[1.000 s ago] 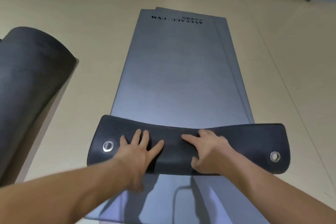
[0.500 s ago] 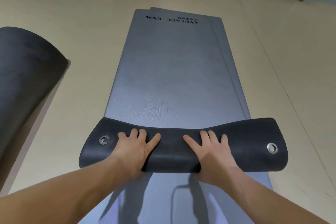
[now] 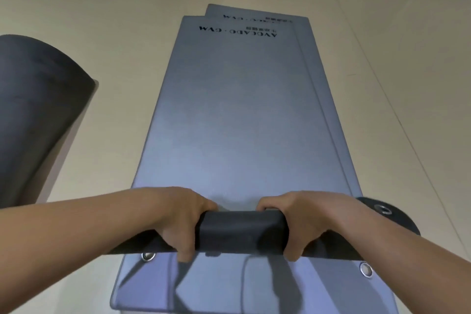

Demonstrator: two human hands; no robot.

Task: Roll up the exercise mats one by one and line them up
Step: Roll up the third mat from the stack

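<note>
Head view | left hand (image 3: 178,222) and right hand (image 3: 305,222) clenched round dark roll (image 3: 242,234) of top mat (image 3: 242,122) | step: early rolling | next: even forward push

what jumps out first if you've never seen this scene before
Front and centre, the left hand and right hand grip the dark curled end of a long grey mat that runs away across the beige floor. A second grey mat peeks out beneath it at the far end, and a big dark rolled mat looms at the left edge.
</note>
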